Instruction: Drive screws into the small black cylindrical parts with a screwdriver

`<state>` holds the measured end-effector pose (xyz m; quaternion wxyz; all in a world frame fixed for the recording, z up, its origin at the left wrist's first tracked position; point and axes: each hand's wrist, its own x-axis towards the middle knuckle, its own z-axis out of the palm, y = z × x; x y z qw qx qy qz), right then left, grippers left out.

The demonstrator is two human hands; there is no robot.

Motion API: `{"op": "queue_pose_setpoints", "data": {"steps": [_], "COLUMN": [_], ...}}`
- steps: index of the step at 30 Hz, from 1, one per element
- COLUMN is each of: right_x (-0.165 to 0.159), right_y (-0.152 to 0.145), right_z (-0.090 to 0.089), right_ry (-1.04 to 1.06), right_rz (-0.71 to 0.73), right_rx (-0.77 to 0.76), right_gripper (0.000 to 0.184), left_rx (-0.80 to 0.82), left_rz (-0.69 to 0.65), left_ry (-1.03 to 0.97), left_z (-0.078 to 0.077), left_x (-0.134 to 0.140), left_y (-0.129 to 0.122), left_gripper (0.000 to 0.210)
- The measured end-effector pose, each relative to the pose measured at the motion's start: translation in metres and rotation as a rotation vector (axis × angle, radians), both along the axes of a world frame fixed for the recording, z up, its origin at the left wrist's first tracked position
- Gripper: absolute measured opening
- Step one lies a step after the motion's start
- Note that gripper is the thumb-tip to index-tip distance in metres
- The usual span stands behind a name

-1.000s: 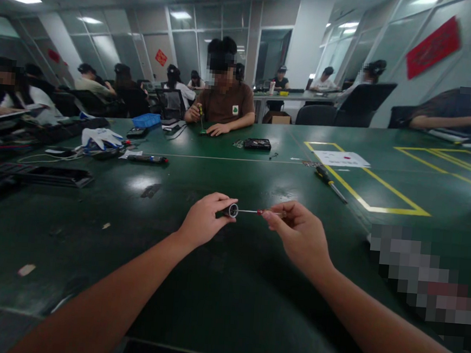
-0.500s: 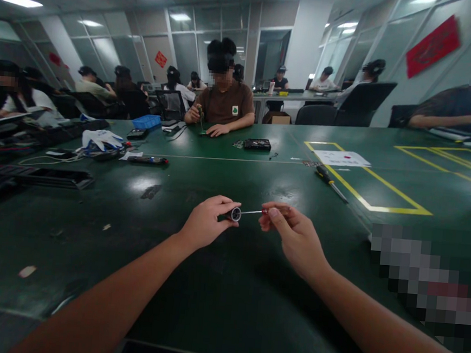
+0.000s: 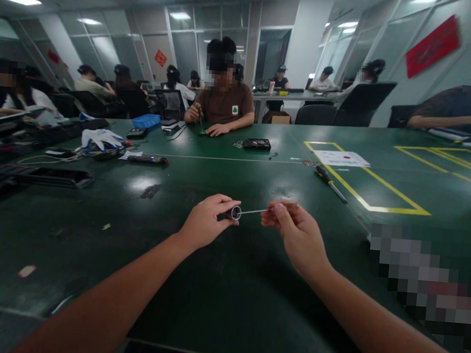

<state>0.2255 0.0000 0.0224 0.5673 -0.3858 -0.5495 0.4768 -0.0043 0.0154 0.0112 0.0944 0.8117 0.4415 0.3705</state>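
Observation:
My left hand (image 3: 209,222) is closed around a dark cylindrical part (image 3: 235,213), whose round, silver-rimmed open end faces right. My right hand (image 3: 296,230) pinches the handle of a small screwdriver (image 3: 253,211); the fingers cover most of that handle. The thin metal shaft runs leftward, and its tip is at or inside the cylinder's open end. Both hands are above the green tabletop (image 3: 227,284). What the tip touches inside the cylinder cannot be made out.
A yellow-and-black screwdriver (image 3: 330,183) lies to the right, near a white sheet (image 3: 341,158) and yellow tape. A dark pen-like tool (image 3: 147,160) and white gloves (image 3: 101,140) lie to the left. Across the table, a person in a brown shirt (image 3: 225,102) works beside a black box (image 3: 257,144).
My right hand has turned slightly and its fingers now cover more of the screwdriver handle. My left hand and the cylinder stay in nearly the same place.

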Motion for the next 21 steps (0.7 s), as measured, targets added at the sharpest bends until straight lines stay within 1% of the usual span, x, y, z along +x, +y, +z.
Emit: {"op": "queue_pose_setpoints", "data": {"steps": [6, 11, 15, 18, 21], "right_x": [-0.001, 0.0, 0.001, 0.0, -0.001], "right_y": [-0.001, -0.006, -0.006, -0.001, 0.005], "right_z": [0.0, 0.005, 0.003, 0.0, 0.0], "right_ry": [-0.087, -0.155, -0.207, -0.119, 0.068], "right_rz": [0.012, 0.04, 0.042, 0.047, 0.079], "right_rx": [0.021, 0.061, 0.088, 0.03, -0.136], "right_gripper": [0.035, 0.03, 0.03, 0.032, 0.032], "left_rx": [-0.003, -0.012, -0.008, 0.019, 0.022], "left_rz": [-0.006, -0.001, -0.009, -0.022, -0.031], "left_ry": [0.009, 0.013, 0.034, 0.068, 0.079], "left_z": [0.001, 0.0, -0.001, -0.002, -0.002], "left_x": [0.001, 0.0, 0.001, 0.001, 0.001], "left_y": [-0.001, 0.0, 0.0, 0.0, 0.0], "left_gripper": [0.044, 0.046, 0.043, 0.039, 0.039]}}
